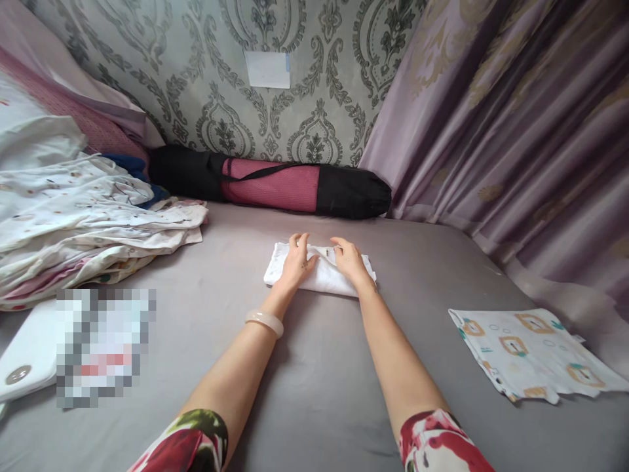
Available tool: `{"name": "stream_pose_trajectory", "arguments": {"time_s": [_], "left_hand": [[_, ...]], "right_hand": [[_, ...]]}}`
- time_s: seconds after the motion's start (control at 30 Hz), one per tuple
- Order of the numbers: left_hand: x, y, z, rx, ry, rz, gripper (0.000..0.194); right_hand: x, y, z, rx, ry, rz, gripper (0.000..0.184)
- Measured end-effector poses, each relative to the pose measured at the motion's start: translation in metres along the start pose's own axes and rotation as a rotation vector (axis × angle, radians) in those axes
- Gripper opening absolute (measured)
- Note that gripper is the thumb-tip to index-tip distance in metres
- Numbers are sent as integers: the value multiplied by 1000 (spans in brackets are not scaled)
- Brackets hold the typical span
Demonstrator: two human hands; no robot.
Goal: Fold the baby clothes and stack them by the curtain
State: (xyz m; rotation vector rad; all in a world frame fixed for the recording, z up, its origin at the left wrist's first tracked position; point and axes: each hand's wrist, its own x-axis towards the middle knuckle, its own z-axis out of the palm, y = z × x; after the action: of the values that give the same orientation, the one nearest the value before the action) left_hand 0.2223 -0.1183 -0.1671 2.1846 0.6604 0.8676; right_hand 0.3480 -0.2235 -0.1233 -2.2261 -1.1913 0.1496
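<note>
A white cloth, folded into a long narrow bundle, lies in the middle of the grey sheet. My left hand rests on its left part, thumb and fingers apart. On its right part lies my right hand, with the fingers slightly bent and spread. Between the two hands the top layer shows a crease and a small dark mark. The cloth's kind cannot be told from its folded shape.
A white cloth with lion prints lies flat at the right. Clothes are heaped at the left, near a white object with a round metal disc and a blurred patch. A black-and-pink roll bag lies along the wall; purple curtains hang right.
</note>
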Motion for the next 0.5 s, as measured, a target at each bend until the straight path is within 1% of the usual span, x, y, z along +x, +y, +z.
{"name": "stream_pose_trajectory", "arguments": {"time_s": [0.07, 0.17, 0.23, 0.27, 0.4, 0.5], "left_hand": [[-1, 1, 0, 58, -14, 0, 50], [-2, 5, -1, 153, -61, 58, 26], [-3, 8, 0, 201, -104, 123, 13], [-3, 9, 0, 217, -125, 150, 10], [-5, 9, 0, 252, -171, 214, 17], [-6, 4, 2, 313, -164, 200, 22]], "right_hand": [[-7, 4, -10, -22, -37, 7, 46], [-18, 10, -23, -94, -153, -16, 51], [-24, 15, -27, -179, -168, -26, 51], [-26, 17, -28, -227, -157, -24, 49], [-29, 28, -30, -363, -99, 10, 36], [-28, 39, -32, -391, -4, 55, 28]]}}
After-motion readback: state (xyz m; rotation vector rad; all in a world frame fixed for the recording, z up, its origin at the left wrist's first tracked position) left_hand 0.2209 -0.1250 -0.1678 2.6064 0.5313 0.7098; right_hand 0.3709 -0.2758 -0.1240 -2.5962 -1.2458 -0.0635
